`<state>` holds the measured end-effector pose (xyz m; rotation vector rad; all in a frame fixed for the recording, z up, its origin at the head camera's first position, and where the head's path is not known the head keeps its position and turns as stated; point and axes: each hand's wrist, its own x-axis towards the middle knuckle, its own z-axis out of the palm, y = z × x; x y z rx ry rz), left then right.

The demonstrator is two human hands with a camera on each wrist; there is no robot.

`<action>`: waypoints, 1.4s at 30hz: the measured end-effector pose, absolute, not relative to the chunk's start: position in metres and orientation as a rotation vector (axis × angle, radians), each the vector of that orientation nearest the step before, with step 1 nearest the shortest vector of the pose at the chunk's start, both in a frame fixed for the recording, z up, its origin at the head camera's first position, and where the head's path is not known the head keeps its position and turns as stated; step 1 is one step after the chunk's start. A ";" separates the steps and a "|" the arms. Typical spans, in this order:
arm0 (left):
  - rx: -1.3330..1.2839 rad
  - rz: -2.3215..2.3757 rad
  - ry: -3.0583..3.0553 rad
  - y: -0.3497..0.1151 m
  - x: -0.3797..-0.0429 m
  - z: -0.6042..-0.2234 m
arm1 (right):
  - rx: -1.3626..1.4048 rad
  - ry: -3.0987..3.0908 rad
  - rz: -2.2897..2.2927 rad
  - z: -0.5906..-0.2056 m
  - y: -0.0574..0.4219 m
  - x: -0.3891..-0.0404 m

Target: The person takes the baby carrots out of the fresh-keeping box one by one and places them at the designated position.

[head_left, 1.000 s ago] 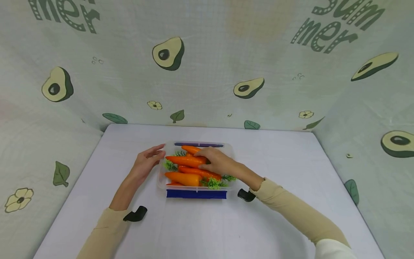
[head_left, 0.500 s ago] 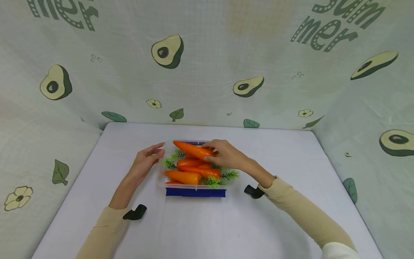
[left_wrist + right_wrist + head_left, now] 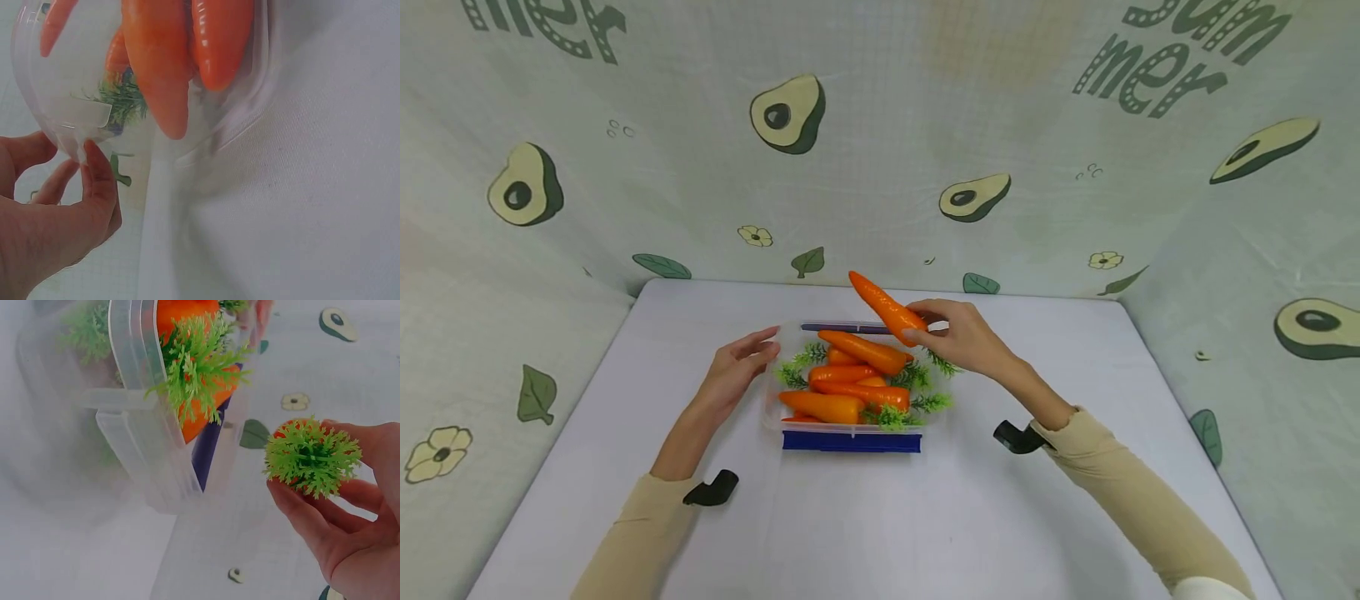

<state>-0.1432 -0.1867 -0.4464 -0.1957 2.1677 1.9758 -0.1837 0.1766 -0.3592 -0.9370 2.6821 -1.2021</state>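
Observation:
Tilted tip-up above the back right of a clear plastic container (image 3: 772,412), an orange carrot (image 3: 886,307) is pinched by my right hand (image 3: 964,333) near its leafy end. The right wrist view shows this carrot's green leafy top (image 3: 312,457) between thumb and fingers. Several more carrots (image 3: 831,407) with green tops lie piled in the container. My left hand (image 3: 737,373) is at the container's left side. In the left wrist view, thumb and fingertips of the left hand (image 3: 69,206) pinch the container's clear edge (image 3: 80,134).
Blue clip flaps (image 3: 852,442) hang out along the container's front and back sides. The container stands on a white table (image 3: 880,517). Behind it and at both sides rises a cloth printed with avocados (image 3: 787,114). A black wrist camera (image 3: 1021,437) sits on each sleeve.
My right hand has lifted the carrot off the pile, up and to the right, and its tip now points higher. Another carrot shows beneath. My left hand has stayed at the container.

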 end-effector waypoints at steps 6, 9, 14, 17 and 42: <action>-0.215 1.961 2.178 -0.187 -0.144 -0.447 | -0.787 2.819 -1.239 -0.364 0.198 -0.186; -0.210 1.967 2.174 -0.187 -0.144 -0.448 | -0.687 2.870 -1.236 -0.368 0.209 -0.187; -0.209 1.970 2.166 -0.187 -0.143 -0.447 | -0.532 2.903 -1.243 -0.378 0.226 -0.187; -0.220 1.970 2.160 -0.187 -0.143 -0.446 | -0.454 2.903 -1.255 -0.387 0.234 -0.188; -0.236 2.002 2.114 -0.187 -0.144 -0.448 | -0.042 2.801 -1.315 -0.456 0.267 -0.186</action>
